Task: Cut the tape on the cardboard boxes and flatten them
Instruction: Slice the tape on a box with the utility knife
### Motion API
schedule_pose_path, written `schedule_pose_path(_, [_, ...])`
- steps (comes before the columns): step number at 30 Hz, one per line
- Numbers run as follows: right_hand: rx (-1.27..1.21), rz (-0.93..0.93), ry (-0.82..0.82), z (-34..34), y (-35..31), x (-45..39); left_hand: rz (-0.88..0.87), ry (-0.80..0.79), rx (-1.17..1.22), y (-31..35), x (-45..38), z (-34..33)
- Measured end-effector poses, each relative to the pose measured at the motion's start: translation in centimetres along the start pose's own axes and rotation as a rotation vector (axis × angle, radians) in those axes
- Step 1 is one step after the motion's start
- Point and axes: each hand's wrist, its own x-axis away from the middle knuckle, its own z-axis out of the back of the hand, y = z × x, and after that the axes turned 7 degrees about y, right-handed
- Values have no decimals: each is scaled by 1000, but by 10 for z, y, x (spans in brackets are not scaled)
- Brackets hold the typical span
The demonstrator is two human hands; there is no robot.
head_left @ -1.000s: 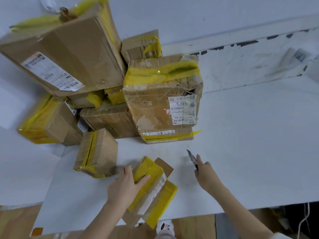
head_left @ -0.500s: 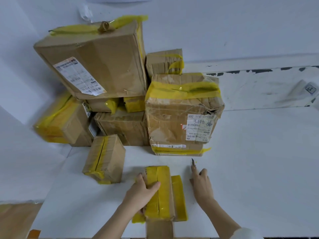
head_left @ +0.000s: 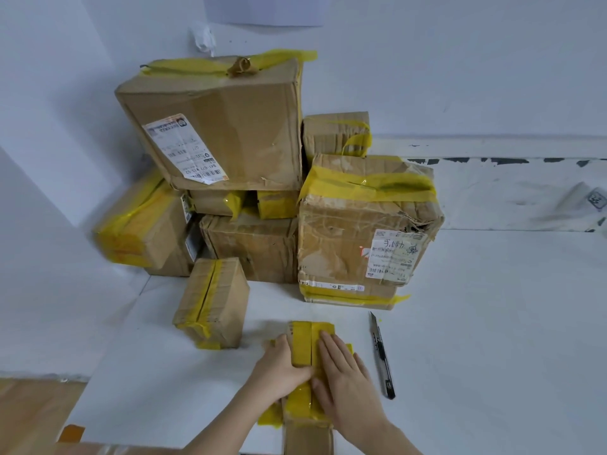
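Across the whole lower view spreads a white table [head_left: 492, 323], its far edge meeting a white wall. Toward eleven o'clock from the middle sits the biggest box [head_left: 223, 126], brown with a white shipping label and a torn strip of yellow tape along its top, stacked on other boxes. Toward one o'clock stands a crumpled box [head_left: 364, 231] banded with yellow tape and carrying a label on its right face; a small taped box [head_left: 335, 134] pokes up behind it. At nine o'clock a tilted box [head_left: 141, 231], heavily wrapped in yellow, leans at the left of the pile, and a plain brown box [head_left: 253, 247] sits at the pile's base. Just in front of that, toward seven o'clock, a small upright box [head_left: 213, 300] stands alone on the table. At six o'clock lies the flattened box [head_left: 310, 343], mostly covered in yellow tape, reaching to the bottom edge of the view. Both hands are on it: the left hand [head_left: 279, 369] grips its left edge with thumb curled over the top, and the right hand [head_left: 345, 379] presses flat on it with straight fingers. Just beside that hand, toward five o'clock, a black utility knife [head_left: 382, 359] lies loose on the table, blade pointing away.
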Motion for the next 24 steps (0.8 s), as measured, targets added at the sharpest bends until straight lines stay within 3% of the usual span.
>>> schedule_pose_path(1, [37, -7, -22, 1, -1, 3, 2, 10, -20, 2, 1, 0])
schedule_pose_path(5, [195, 34, 140, 15, -12, 5, -20, 41, -136, 14, 3, -1])
schedule_pose_path(13, [325, 7, 57, 17, -15, 2, -33, 70, -307, 29, 5, -2])
schedule_pose_path(16, [322, -35, -42, 17, -26, 7, -40, 98, -300, 29, 5, 3])
schedule_pose_path(18, [236, -32, 41, 11, -22, 0, -44, 121, -285, 24, 5, 7])
schedule_pose_path(20, [151, -57, -68, 8, -25, -7, -66, 147, -289, 15, 7, 8])
schedule_pose_path(24, [164, -195, 104, 7, -41, -21, -121, 204, -268, 5, 6, 3])
